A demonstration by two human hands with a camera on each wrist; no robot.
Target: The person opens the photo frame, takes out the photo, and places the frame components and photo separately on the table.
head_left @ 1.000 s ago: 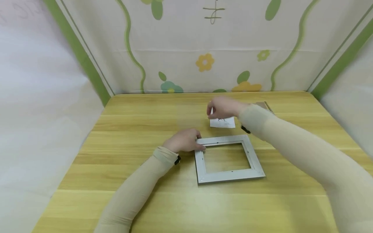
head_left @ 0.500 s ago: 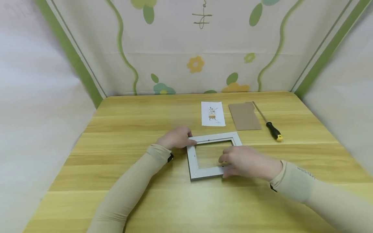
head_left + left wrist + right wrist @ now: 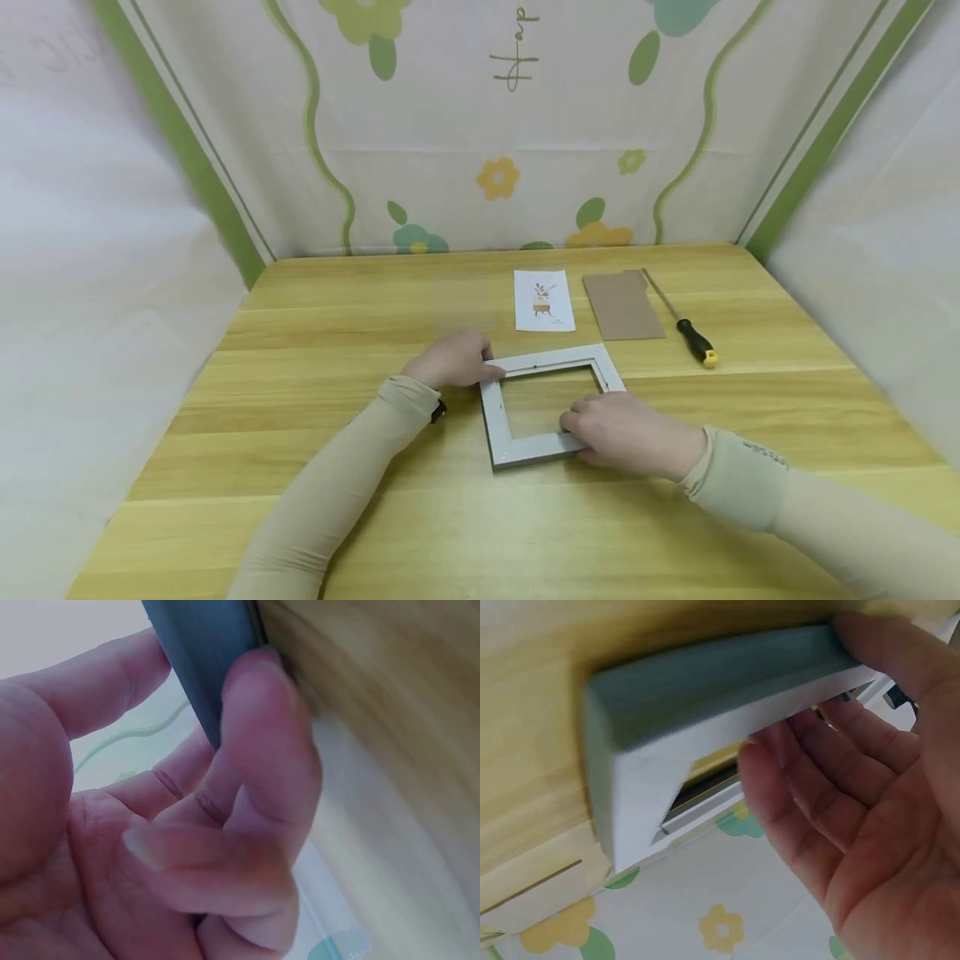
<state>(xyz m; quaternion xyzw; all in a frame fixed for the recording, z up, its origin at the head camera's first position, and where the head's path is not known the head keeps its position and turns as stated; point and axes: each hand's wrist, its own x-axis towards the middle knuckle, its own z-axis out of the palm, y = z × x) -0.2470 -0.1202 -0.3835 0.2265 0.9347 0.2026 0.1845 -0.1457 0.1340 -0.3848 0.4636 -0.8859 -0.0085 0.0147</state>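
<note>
A white picture frame (image 3: 492, 421) with a bare rectangular opening lies back side up on the wooden table, small dark tabs along its inner edge. At its far left corner, my left hand (image 3: 452, 358) pinches the bar, thumb over the top. The left wrist view has the frame's grey side edge (image 3: 202, 660) between thumb and fingers. My right hand (image 3: 632, 433) grips the near bar toward the right corner, which it hides. In the right wrist view, the thumb is against the grey outer side (image 3: 720, 682) and the fingers curl into the opening.
Beyond the frame lies a small white card (image 3: 544, 321) printed with a potted plant. Right of it are a brown backing board (image 3: 624, 307) and a screwdriver (image 3: 697, 343) with a black and yellow handle. A floral curtain (image 3: 435, 150) hangs behind the table.
My right hand has come down from over the card to the frame's near bar, and its fingers have closed on it. My left hand keeps its hold on the frame's corner.
</note>
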